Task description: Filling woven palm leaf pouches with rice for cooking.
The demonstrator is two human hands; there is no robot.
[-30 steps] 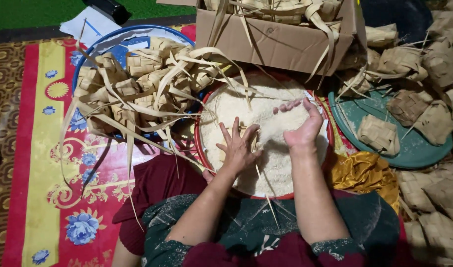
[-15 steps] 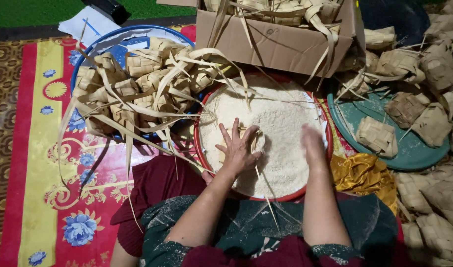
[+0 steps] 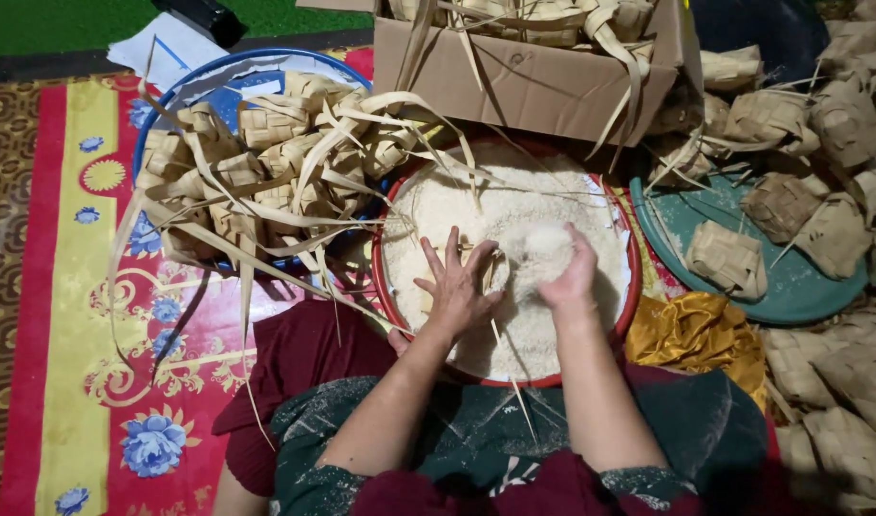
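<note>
Right now the left hand (image 3: 454,287) is spread flat, fingers fanned over a small woven palm-leaf pouch (image 3: 484,268) that peeks out beneath it, steadying it on the heap of raw white rice (image 3: 457,205). Just beside it, at three o'clock, the right hand (image 3: 564,272) is cupped and closed around a scoop of rice, lifted clear of the heap and tipped toward that pouch. Both hands work inside the round red-rimmed tray (image 3: 631,277) resting against the person's lap.

Moving out: at ten o'clock sits a blue round basin (image 3: 185,91) heaped with pale woven palm-leaf casings (image 3: 266,153), their long leaf tails trailing, and these look flat and unfilled. At twelve o'clock a brown cardboard box (image 3: 534,86) holds more of the same. Over at three o'clock a teal round tray (image 3: 801,287) carries plump brownish woven packets (image 3: 729,258), with many more heaped around it to the right.

Judging by the piles, a good share looks filled, yet the basin and box are loaded, so plenty remains. A crumpled mustard-yellow cloth (image 3: 691,334) lies at four o'clock, on the red floral mat (image 3: 94,363).
</note>
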